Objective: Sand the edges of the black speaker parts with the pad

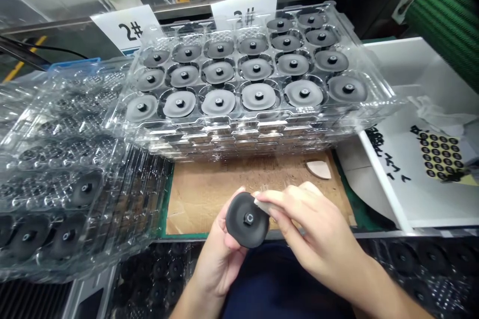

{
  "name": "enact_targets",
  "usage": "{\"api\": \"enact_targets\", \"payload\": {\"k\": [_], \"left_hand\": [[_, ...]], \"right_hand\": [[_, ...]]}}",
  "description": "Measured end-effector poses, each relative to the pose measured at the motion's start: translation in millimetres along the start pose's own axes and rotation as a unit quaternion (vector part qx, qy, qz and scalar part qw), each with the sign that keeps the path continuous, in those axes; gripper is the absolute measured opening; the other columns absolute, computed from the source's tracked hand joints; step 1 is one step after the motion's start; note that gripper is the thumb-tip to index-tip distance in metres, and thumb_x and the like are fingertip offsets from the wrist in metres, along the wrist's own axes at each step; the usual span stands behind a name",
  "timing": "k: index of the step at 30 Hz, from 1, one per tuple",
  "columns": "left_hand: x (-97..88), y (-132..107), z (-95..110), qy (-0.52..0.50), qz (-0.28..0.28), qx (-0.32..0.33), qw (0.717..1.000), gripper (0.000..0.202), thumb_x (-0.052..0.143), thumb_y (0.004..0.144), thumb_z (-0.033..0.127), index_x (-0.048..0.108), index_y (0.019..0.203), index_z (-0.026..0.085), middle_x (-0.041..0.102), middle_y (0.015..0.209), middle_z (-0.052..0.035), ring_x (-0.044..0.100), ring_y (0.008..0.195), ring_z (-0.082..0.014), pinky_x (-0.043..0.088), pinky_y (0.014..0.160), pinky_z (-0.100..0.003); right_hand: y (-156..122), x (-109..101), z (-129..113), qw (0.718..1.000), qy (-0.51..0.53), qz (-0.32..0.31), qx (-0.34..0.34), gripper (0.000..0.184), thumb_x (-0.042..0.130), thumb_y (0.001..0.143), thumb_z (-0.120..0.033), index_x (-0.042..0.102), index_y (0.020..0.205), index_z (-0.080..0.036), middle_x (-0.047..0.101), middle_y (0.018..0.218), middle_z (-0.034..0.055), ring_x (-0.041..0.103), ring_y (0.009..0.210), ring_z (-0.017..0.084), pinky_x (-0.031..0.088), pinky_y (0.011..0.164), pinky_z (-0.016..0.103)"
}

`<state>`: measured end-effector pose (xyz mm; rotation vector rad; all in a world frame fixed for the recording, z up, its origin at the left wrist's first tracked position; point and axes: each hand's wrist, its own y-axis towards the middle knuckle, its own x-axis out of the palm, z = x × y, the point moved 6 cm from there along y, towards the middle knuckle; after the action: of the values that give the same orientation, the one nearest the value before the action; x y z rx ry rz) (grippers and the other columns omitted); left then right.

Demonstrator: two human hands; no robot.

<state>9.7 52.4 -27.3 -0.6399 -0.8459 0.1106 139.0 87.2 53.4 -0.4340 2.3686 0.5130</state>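
My left hand [219, 254] is closed round a dark grey round disc [247, 219] with a small black hub at its centre, held up in front of me. My right hand [314, 232] pinches a small pale piece [264, 205] against the disc's upper right edge. Beyond them, a stack of clear plastic trays [243, 129] holds rows of the same grey discs [219, 101]. Both hands hover above a worn cardboard sheet [209, 189].
Clear blister trays [67, 179] with black discs lie piled at the left. A white bin [407, 184] at the right holds a sheet of small black round stickers [441, 154]. Paper signs marked "2#" [129, 30] stand behind. A pale wedge-shaped scrap [319, 168] lies on the cardboard.
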Motion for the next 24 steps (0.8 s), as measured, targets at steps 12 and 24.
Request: {"api": "enact_targets", "payload": {"k": [12,24], "left_hand": [[1.3,0.2,-4.3,-0.009,-0.010,-0.006,1.000,0.062,0.089,0.041,0.034,0.072,0.101,0.029,0.073,0.101,0.0006,0.064,0.092,-0.0148,0.050,0.081,-0.020],[6.1,-0.6,-19.3,0.013,-0.057,-0.054,0.997,0.052,0.084,0.047,0.042,0.074,0.092,0.019,0.072,0.079,-0.0014,0.065,0.083,-0.0167,0.051,0.078,-0.022]], "right_hand": [[2.8,1.4,-3.0,1.000,-0.007,0.008,-0.007,0.022,0.044,0.092,-0.010,0.058,0.108,-0.012,0.060,0.078,0.0023,0.047,0.067,0.015,0.030,0.066,0.030],[22.4,13.1,-3.6,0.995,0.042,-0.038,-0.080,0.024,0.042,0.094,-0.016,0.063,0.105,-0.014,0.065,0.078,0.0033,0.054,0.070,0.015,0.032,0.069,0.032]]}}
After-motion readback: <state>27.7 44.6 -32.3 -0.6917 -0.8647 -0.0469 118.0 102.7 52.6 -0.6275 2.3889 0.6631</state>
